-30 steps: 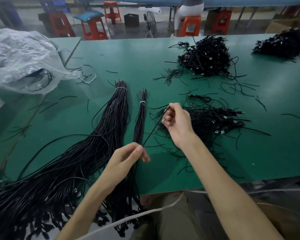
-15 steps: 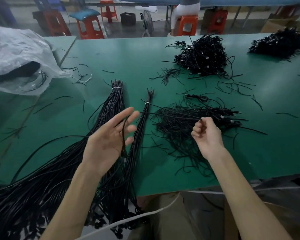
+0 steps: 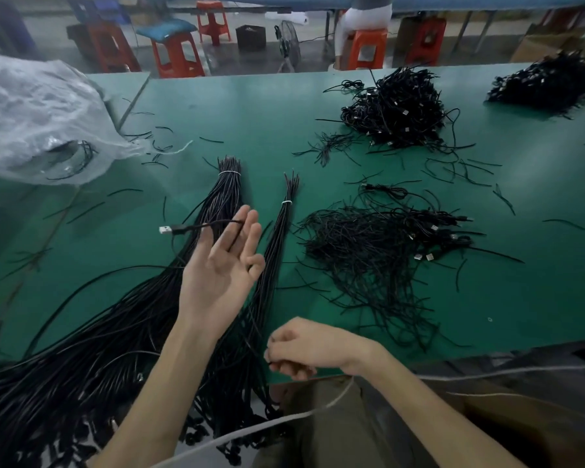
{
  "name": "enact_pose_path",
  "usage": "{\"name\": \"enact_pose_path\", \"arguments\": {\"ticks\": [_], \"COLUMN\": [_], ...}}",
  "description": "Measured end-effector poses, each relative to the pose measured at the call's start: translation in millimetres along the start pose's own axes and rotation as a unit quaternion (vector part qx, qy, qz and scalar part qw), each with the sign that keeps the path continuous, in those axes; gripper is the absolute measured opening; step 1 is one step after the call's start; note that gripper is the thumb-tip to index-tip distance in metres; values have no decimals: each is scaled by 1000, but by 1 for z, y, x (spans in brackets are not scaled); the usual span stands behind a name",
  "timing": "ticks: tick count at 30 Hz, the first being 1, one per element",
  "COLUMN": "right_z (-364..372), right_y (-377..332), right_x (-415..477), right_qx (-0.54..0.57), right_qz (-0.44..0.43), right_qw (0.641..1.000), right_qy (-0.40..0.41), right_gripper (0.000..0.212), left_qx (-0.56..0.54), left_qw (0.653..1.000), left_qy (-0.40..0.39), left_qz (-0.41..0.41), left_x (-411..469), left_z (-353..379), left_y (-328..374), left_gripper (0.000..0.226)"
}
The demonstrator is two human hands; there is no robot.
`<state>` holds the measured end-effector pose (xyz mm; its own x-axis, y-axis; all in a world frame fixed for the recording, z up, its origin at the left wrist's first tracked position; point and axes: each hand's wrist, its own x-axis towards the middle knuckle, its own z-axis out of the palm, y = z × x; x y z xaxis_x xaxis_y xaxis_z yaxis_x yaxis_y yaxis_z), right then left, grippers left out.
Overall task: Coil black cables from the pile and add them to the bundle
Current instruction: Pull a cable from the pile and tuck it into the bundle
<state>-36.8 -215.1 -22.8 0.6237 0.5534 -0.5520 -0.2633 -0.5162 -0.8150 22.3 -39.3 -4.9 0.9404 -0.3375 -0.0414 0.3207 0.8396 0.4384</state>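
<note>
One cable (image 3: 200, 226) in hand; big pile (image 3: 379, 244) left
Flat, open left hand (image 3: 222, 265) carries it across the fingers; right hand (image 3: 304, 347) pinches it at 6 o'clock. Tied bundle (image 3: 281, 231) at 12, pile at 3.

No text, label, brand or number can be read, neither on the thin black cables (image 3: 368, 251) nor on the crumpled clear plastic bag (image 3: 31, 123).
</note>
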Motion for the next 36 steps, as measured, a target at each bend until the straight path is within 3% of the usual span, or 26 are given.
{"name": "enact_pose_path", "arguments": {"ticks": [3,7,12,14,17,21,29,36], "right_z": [-4,-21,-42,-51,-62,-71,-72,-83], "right_y": [1,9,24,33,46,62,68,65], "right_x": [-3,-12,-27,-35,-48,-60,-66,-76], "right_qx": [26,55,56,29,20,26,151,226], "right_qz": [-9,-5,8,23,44,69,63,14], "right_qw": [998,988,969,966,962,954,928,888], "right_qy": [50,146,241,257,268,291,334,401], "right_gripper": [24,23,22,25,31,32,24,18], "left_qx": [65,242,355,302,98,-62,-5,61], "left_qw": [997,968,924,941,985,987,999,998], "left_qy": [25,53,122,129,127,134,33,-30], "left_qz": [12,35,73,84,66,64,-7,15], "left_x": [2,-1,-4,-3,-3,-3,-11,-19], "left_z": [-11,-16,-5,-2,0,-4,-1,4], "left_y": [0,3,10,17,31,44,43,51], "left_gripper": [48,33,42,38,28,26,34,36]}}
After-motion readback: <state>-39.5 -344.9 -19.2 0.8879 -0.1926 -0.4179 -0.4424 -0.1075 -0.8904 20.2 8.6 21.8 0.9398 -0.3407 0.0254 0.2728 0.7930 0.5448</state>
